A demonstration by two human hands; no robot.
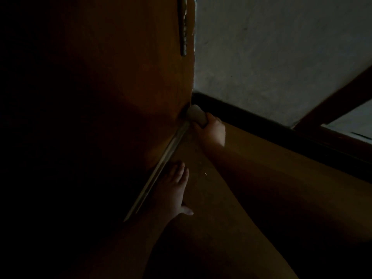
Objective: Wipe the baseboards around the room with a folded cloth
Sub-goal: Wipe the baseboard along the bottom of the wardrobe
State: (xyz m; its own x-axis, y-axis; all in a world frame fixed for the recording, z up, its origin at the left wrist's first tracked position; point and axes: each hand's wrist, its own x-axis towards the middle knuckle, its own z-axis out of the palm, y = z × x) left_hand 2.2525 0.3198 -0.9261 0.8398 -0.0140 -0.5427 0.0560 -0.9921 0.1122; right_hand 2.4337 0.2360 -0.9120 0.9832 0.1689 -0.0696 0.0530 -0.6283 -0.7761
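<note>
The scene is very dark. My right hand (212,129) grips a pale folded cloth (196,114) and presses it into the corner where a brown wooden panel meets the dark baseboard (251,117). That baseboard runs along the foot of the grey wall toward the lower right. My left hand (174,192) lies flat on the brown floor with its fingers spread, next to a thin pale strip (161,170) at the foot of the wooden panel.
The brown wooden panel (130,77), perhaps a door, fills the left side with a metal fitting (183,27) near its edge. A grey wall (281,57) rises at the right. A dark wooden frame (332,101) slants across the right edge.
</note>
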